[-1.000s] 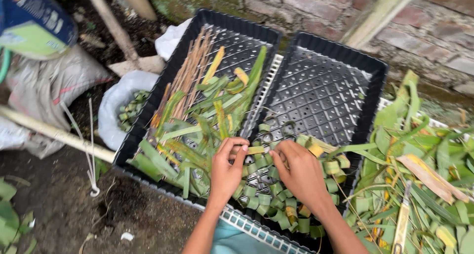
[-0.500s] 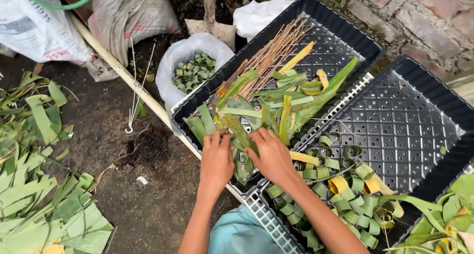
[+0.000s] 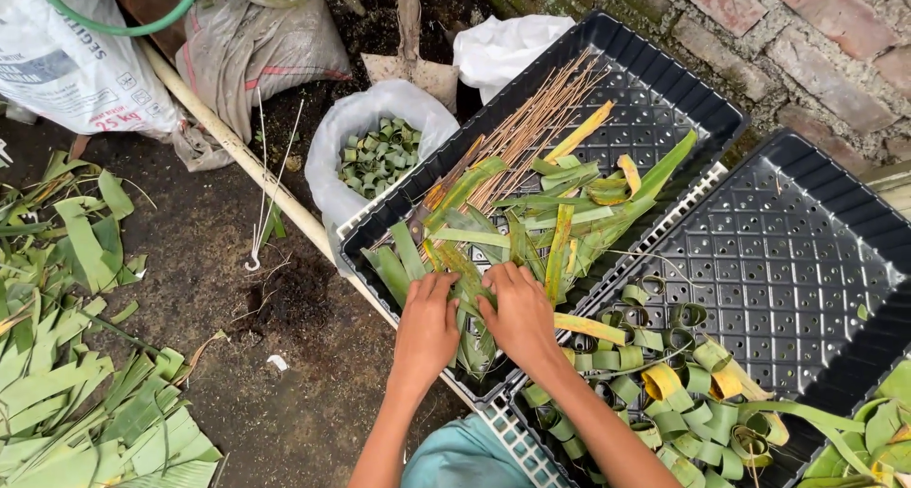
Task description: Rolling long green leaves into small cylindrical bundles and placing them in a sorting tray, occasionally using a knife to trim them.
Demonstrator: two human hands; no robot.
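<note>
— What are the hands doing?
— The left hand (image 3: 426, 329) and right hand (image 3: 520, 314) lie side by side, fingers pressed down on green leaf strips (image 3: 472, 298) in the black tray (image 3: 664, 99).
— Around them?
— Rolled leaf rings (image 3: 683, 393) right of the right hand, thin brown sticks (image 3: 531, 128) beyond both.

1 head view, steeply downward, close above hands (image 3: 474, 322) and black trays (image 3: 664, 99).
</note>
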